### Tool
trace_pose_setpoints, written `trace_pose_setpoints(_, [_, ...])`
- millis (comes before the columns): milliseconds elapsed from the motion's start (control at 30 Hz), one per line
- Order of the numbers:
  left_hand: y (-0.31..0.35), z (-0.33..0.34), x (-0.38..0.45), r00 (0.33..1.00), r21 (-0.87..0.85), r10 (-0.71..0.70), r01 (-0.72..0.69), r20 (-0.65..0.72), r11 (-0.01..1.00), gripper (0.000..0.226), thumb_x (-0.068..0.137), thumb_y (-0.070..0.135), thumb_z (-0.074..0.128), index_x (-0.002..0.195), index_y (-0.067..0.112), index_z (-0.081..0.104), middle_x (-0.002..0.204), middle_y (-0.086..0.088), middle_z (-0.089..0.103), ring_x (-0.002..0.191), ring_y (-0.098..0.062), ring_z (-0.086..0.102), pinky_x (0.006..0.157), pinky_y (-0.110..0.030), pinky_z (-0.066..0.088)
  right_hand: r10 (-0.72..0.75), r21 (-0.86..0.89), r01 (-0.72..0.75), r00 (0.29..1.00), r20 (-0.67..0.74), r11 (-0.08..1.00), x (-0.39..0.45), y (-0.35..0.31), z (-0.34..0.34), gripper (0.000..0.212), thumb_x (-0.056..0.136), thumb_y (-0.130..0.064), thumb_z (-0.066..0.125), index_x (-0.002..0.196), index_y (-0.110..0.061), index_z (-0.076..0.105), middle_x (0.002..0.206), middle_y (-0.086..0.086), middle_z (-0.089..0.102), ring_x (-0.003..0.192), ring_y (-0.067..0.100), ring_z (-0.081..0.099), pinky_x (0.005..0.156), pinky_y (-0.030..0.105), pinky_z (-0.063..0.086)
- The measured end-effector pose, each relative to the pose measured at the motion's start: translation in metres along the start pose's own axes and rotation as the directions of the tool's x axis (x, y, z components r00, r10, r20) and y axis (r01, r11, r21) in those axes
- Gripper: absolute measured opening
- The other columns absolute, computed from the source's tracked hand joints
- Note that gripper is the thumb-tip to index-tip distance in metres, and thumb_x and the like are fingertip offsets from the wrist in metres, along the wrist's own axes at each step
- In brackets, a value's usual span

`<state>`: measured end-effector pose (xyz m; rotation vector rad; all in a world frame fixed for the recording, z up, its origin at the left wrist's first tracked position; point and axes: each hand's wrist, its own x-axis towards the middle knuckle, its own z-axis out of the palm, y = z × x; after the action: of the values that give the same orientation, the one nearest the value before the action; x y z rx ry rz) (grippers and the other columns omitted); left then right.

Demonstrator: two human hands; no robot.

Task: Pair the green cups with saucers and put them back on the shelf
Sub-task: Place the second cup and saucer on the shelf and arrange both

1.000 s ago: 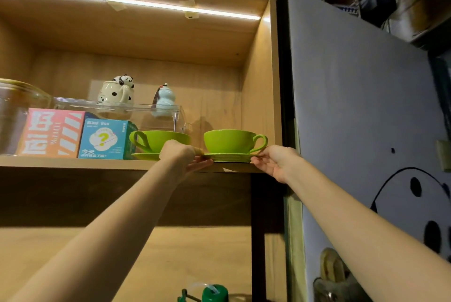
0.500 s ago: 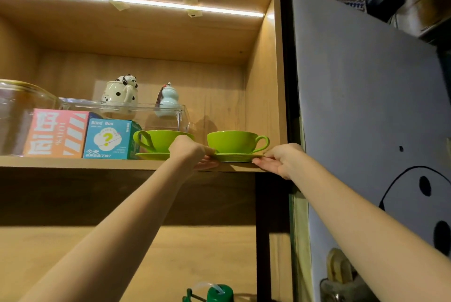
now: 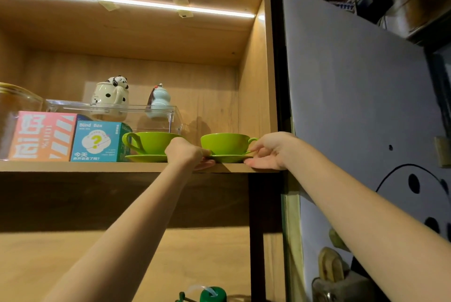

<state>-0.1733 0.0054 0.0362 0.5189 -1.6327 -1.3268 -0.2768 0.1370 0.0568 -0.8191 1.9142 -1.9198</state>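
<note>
Both hands steady one saucer at the front of a lit wooden shelf [image 3: 73, 166]. The right-hand cup [image 3: 224, 143] sits upright on its saucer [image 3: 228, 158], handle pointing right, near the shelf's right wall. The left hand [image 3: 186, 153] is curled at the saucer's left rim, fingers beneath the edge, thumb side above; the right hand [image 3: 269, 151] pinches the right rim close under the cup handle, remaining fingers spread below. A two-sided hold of this kind probably keeps the saucer level so that the cup does not slide. Whether the saucer already rests fully on the board cannot be told. A second cup [image 3: 150, 142] stands on its own saucer [image 3: 146, 158] just beside it, handle left, in front of a blue box [image 3: 97, 142].
</note>
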Motion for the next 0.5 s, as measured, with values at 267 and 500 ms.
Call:
trace_pose_setpoints(267, [-0.005,0.004,0.001,1.000,-0.028,0.007,-0.007,0.009,1.000,0.018,0.078,0.000,0.067,0.064,-0.004,0.056,0.061,-0.018,0.061,0.027,-0.013,0.058,0.040,-0.023,0.053,-0.009,-0.154,0.017,0.999,0.050,0.988,0.002,0.011,0.003,0.027,0.093,-0.001,0.039,0.119,-0.003,0.044,0.095,0.017,0.059,0.065,0.019,0.062,0.043,0.022,0.050])
trace_pose_setpoints(500, [-0.004,-0.002,-0.002,0.996,-0.077,-0.036,0.043,0.087,0.996,0.018,0.080,0.002,0.064,0.065,-0.003,0.058,0.032,-0.008,0.059,0.026,-0.009,0.056,0.032,-0.015,0.048,-0.016,-0.196,0.023,0.999,0.038,0.980,0.007,0.019,0.009,0.032,0.095,-0.001,0.037,0.127,-0.001,0.040,0.096,0.019,0.053,0.064,0.021,0.059,0.058,0.031,0.052])
